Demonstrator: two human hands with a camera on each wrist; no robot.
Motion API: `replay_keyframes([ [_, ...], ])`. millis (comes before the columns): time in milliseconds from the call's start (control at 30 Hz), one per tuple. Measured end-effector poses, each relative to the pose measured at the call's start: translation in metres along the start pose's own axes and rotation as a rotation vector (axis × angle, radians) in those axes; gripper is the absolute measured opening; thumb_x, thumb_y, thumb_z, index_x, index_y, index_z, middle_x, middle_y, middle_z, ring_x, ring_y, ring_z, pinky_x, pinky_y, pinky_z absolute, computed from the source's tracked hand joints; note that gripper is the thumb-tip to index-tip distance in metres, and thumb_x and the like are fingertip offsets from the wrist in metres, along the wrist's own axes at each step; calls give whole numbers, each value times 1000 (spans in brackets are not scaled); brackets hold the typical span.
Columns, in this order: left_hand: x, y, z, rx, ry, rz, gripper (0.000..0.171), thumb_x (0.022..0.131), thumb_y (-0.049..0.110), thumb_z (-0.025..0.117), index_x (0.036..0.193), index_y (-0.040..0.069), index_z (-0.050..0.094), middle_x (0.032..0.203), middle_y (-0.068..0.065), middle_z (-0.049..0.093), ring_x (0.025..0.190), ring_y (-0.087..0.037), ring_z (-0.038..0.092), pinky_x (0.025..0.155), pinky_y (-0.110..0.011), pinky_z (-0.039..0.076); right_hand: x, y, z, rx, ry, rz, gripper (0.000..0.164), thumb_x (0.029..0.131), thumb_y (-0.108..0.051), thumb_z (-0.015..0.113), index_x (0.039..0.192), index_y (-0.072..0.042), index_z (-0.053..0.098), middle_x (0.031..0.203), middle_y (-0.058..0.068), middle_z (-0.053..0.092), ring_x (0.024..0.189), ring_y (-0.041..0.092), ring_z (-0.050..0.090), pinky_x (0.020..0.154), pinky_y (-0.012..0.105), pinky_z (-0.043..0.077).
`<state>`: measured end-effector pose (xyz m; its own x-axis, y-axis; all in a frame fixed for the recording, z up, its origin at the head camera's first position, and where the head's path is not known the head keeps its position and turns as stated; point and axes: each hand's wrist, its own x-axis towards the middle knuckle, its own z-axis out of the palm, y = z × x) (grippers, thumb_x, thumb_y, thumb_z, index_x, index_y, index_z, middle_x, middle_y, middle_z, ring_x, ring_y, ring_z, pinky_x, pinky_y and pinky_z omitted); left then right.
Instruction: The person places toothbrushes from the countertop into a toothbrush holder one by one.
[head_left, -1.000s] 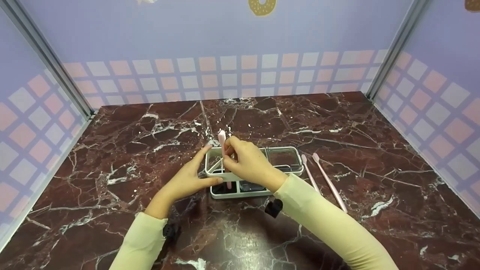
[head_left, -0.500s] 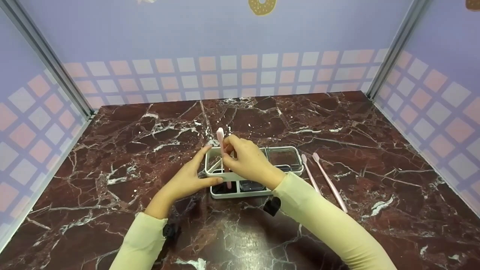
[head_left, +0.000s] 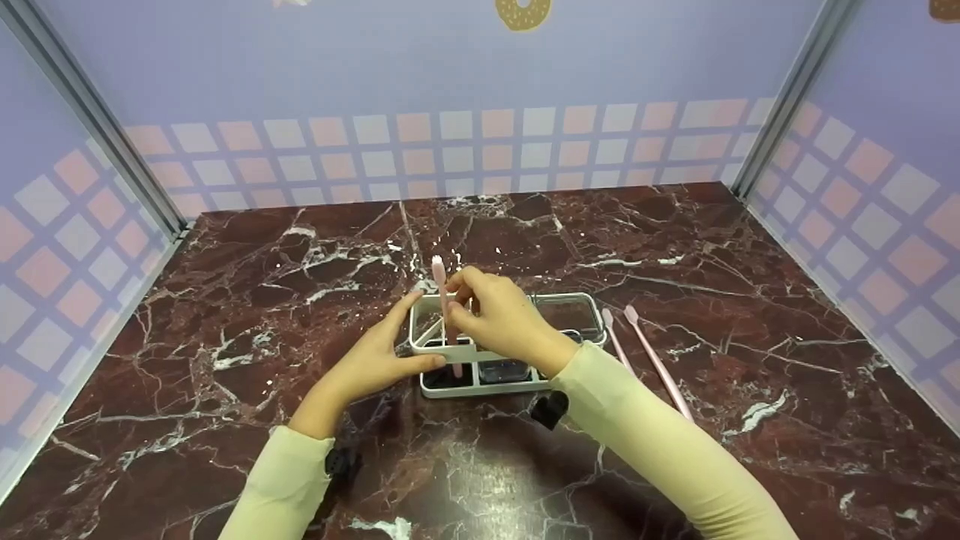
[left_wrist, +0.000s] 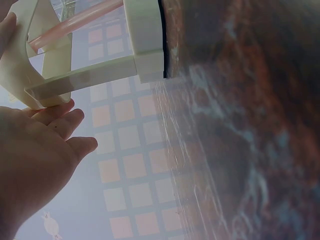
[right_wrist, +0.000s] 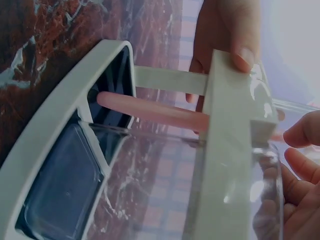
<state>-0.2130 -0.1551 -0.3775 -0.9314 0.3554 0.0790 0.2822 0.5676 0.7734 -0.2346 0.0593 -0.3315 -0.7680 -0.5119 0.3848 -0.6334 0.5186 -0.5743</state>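
A white two-tier toothbrush holder point(head_left: 416, 346) stands on the marbled table. One pink toothbrush point(head_left: 441, 281) stands upright in its left compartment, its handle reaching down to the dark base in the right wrist view. My left hand point(head_left: 375, 358) grips the upper tier's left end, thumb on the front rim and fingers at the back; the left wrist view shows fingertips under that tier. My right hand point(head_left: 502, 311) is bent close beside the toothbrush's upper part. A gap shows between its thumb and fingertip in the right wrist view, and the toothbrush's upper end there is partly hidden.
Two more pink toothbrushes point(head_left: 660, 364) lie on the table point(head_left: 780, 330) right of the holder, beside the right sleeve. A clear cup point(head_left: 570, 315) sits in the holder's right part. Patterned wall panels point(head_left: 480, 142) enclose the back and sides.
The toothbrush's head has tilted slightly left and up. My right hand has shifted a little right, and its fingertips have eased off the handle. The left hand keeps its place on the holder.
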Motion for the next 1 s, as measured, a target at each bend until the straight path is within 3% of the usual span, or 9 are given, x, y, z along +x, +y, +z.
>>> replay_keyframes([
  [133, 0, 1, 0, 7, -4, -2, 105, 76, 45, 79, 156, 21, 15, 158, -16, 23, 140, -41, 28, 112, -61, 23, -1, 2, -12, 21, 24, 10, 21, 89, -7, 57, 109, -1, 60, 89, 5, 69, 72, 13, 59, 65, 24, 52],
  [367, -1, 1, 1, 22, -8, -6, 105, 76, 48, 78, 156, 23, 14, 159, -14, 20, 141, -40, 27, 113, -60, 22, -6, 16, -48, 86, 83, 120, 22, 92, -6, 56, 113, 1, 58, 93, 9, 67, 75, 18, 61, 69, 26, 55],
  [733, 0, 1, 1, 44, -8, -20, 105, 76, 49, 78, 156, 23, 15, 158, -14, 21, 141, -41, 27, 113, -60, 23, -32, 70, -99, -18, 290, 232, 23, 90, -6, 59, 111, 3, 59, 92, 16, 68, 77, 23, 59, 73, 32, 49],
  [1000, 0, 0, 0, 42, -3, -10, 104, 76, 49, 78, 155, 23, 16, 158, -15, 21, 140, -42, 27, 112, -61, 22, -56, 107, -114, -77, 287, 350, 26, 91, -10, 56, 113, 3, 58, 95, 18, 67, 80, 25, 57, 75, 34, 46],
])
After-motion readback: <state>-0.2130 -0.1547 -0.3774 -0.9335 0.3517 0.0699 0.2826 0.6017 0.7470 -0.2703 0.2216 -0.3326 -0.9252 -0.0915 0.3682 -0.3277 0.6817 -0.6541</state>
